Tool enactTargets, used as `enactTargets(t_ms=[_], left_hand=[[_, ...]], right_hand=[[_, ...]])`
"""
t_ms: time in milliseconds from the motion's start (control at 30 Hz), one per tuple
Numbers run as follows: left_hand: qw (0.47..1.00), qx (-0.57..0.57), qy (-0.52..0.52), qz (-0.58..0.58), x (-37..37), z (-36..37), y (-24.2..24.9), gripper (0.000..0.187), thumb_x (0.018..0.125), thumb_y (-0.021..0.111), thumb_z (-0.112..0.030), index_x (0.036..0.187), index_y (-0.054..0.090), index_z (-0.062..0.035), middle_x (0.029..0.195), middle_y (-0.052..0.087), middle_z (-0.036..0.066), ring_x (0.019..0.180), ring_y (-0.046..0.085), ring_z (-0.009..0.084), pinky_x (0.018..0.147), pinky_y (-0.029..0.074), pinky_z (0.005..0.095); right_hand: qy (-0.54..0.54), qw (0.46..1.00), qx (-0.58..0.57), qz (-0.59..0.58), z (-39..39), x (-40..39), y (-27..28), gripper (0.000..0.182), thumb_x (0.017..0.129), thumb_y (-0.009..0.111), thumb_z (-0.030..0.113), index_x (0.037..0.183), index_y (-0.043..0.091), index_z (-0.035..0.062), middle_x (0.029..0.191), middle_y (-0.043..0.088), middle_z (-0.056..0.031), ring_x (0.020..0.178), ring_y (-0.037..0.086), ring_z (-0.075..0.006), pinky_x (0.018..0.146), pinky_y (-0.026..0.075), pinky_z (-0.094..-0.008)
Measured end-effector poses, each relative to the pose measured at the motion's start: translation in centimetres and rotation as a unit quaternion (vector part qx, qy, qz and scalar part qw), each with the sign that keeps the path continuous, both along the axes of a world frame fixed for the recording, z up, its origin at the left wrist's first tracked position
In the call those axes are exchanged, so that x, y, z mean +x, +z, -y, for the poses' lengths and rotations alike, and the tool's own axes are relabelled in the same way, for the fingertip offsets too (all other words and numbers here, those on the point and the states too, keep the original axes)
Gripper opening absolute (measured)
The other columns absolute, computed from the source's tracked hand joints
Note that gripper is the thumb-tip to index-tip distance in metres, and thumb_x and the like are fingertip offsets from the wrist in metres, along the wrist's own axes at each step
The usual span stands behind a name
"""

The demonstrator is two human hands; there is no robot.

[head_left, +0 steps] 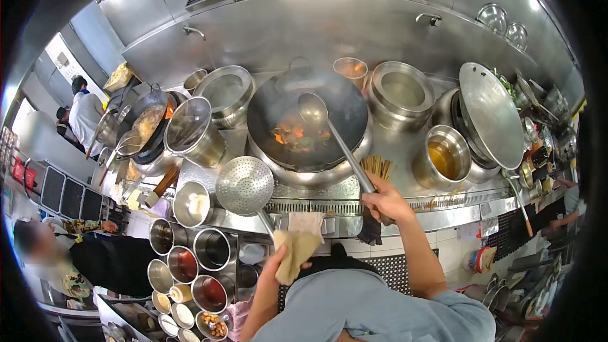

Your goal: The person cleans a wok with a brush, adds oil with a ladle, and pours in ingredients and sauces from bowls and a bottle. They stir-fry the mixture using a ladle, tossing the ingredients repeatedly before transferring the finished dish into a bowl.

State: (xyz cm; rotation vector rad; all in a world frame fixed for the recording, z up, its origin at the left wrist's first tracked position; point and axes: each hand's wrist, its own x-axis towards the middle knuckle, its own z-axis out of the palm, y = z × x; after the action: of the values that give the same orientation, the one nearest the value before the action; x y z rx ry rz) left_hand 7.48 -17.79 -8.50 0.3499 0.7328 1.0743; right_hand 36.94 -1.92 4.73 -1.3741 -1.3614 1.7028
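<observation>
My right hand (387, 202) is wrapped round the long handle of a metal ladle (313, 109), whose bowl hangs over a large black wok (265, 104). Orange and dark pieces of food (297, 134) lie at the bottom of the wok, and a light haze rises from it. In my left hand (273, 266) is a folded tan cloth (296, 254). A perforated skimmer (244, 183) lies near the counter's front edge, its handle running down to the cloth; whether my fingers also grip that handle is hidden.
Large metal pots (402, 95) flank the wok. A pot of yellow liquid (443, 157) and a wide tilted pan (491, 114) stand to the right. Seasoning containers (210, 292) crowd the lower left. A co-worker in a dark apron (107, 265) stands at left.
</observation>
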Motion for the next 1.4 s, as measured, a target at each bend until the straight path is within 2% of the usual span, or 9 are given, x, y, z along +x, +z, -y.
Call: enactTargets(t_ms=[300, 533, 700, 800, 833, 867, 933, 1100, 1400], left_hand=[[0.983, -0.058, -0.062, 0.164, -1.9, 2.5, -0.9, 0.089, 0.085, 0.062, -0.057, 0.145, 0.032, 0.0009, 0.13, 0.053, 0.026, 0.103, 0.063, 0.0376, 0.084, 0.055, 0.0482], [0.996, -0.062, -0.044, -0.039, -2.3, 6.0, -1.4, 0.08, 0.085, 0.071, -0.039, 0.145, 0.035, 0.0003, 0.136, 0.051, 0.017, 0.12, 0.054, 0.0319, 0.098, 0.047, 0.0425], [0.99, -0.065, 0.018, -0.126, 2.0, 8.6, 1.2, 0.078, 0.083, 0.075, -0.035, 0.143, 0.039, -0.0025, 0.134, 0.054, 0.011, 0.124, 0.051, 0.0246, 0.105, 0.04, 0.0387], [0.953, -0.072, -0.002, -0.296, 4.3, 11.4, 1.1, 0.072, 0.08, 0.076, -0.039, 0.137, 0.046, -0.0076, 0.127, 0.059, 0.01, 0.118, 0.055, 0.0248, 0.099, 0.044, 0.0387], [0.922, -0.116, -0.027, -0.367, 5.1, 12.1, 2.1, 0.067, 0.08, 0.075, -0.039, 0.134, 0.048, -0.0073, 0.124, 0.059, 0.012, 0.114, 0.056, 0.0237, 0.096, 0.046, 0.0383], [0.889, -0.17, -0.069, -0.42, 6.4, 13.3, 2.6, 0.063, 0.081, 0.074, -0.038, 0.13, 0.05, -0.007, 0.121, 0.06, 0.013, 0.111, 0.057, 0.0226, 0.093, 0.047, 0.0379], [0.854, -0.173, -0.03, -0.49, 9.2, 16.9, -0.3, 0.059, 0.077, 0.074, -0.039, 0.123, 0.053, -0.0072, 0.114, 0.061, 0.016, 0.106, 0.059, 0.0291, 0.088, 0.048, 0.0406], [0.794, -0.336, 0.05, -0.504, 17.3, 25.3, -3.9, 0.071, 0.073, 0.074, -0.044, 0.129, 0.049, -0.0086, 0.121, 0.056, 0.019, 0.113, 0.055, 0.0369, 0.093, 0.047, 0.0467], [0.782, -0.417, 0.197, -0.419, 23.7, 34.4, -5.2, 0.076, 0.071, 0.075, -0.048, 0.129, 0.051, -0.0058, 0.126, 0.057, 0.019, 0.115, 0.057, 0.0347, 0.095, 0.046, 0.0444]], right_hand=[[0.008, 0.983, 0.054, 0.172, -3.8, -3.1, -1.0, 0.072, 0.081, 0.056, 0.005, 0.15, 0.035, 0.0089, 0.064, 0.055, -0.0062, 0.045, 0.053, -0.0153, 0.041, 0.044, -0.0315], [0.012, 0.944, 0.157, 0.288, -7.0, -3.6, -3.7, 0.074, 0.08, 0.057, 0.01, 0.149, 0.033, 0.0058, 0.08, 0.067, -0.0199, 0.054, 0.063, -0.0251, 0.059, 0.051, -0.0393], [0.039, 0.888, 0.35, 0.297, -4.6, 2.0, -11.3, 0.065, 0.082, 0.06, 0.016, 0.144, 0.043, 0.0081, 0.113, 0.062, -0.0291, 0.094, 0.067, -0.0345, 0.085, 0.051, -0.0387], [0.059, 0.979, -0.004, 0.194, -2.6, 1.9, -7.7, 0.06, 0.091, 0.063, 0.035, 0.143, 0.045, 0.0114, 0.112, 0.061, -0.0092, 0.09, 0.063, -0.0226, 0.076, 0.053, -0.0387], [0.033, 0.994, -0.104, -0.029, -1.9, 1.3, -7.2, 0.057, 0.092, 0.063, 0.039, 0.14, 0.047, 0.0136, 0.107, 0.061, -0.0074, 0.085, 0.062, -0.0199, 0.07, 0.052, -0.0362], [-0.017, 0.945, -0.242, -0.22, -1.1, 1.0, -7.8, 0.054, 0.092, 0.062, 0.042, 0.138, 0.049, 0.0158, 0.102, 0.062, -0.0057, 0.081, 0.061, -0.0173, 0.063, 0.052, -0.0338], [0.031, 0.878, -0.425, -0.22, 1.4, 0.1, -13.0, 0.045, 0.093, 0.061, 0.044, 0.129, 0.052, 0.0173, 0.1, 0.063, -0.0056, 0.081, 0.061, -0.0191, 0.063, 0.052, -0.0343], [0.496, 0.811, -0.093, 0.296, 8.2, -1.2, -29.1, 0.049, 0.091, 0.061, 0.038, 0.125, 0.052, 0.0033, 0.1, 0.065, -0.014, 0.087, 0.064, -0.0273, 0.074, 0.052, -0.0408], [0.548, 0.625, 0.235, 0.505, 4.1, -2.8, -39.7, 0.052, 0.089, 0.062, 0.032, 0.119, 0.056, -0.0102, 0.103, 0.067, -0.022, 0.094, 0.066, -0.0333, 0.082, 0.051, -0.0422]])
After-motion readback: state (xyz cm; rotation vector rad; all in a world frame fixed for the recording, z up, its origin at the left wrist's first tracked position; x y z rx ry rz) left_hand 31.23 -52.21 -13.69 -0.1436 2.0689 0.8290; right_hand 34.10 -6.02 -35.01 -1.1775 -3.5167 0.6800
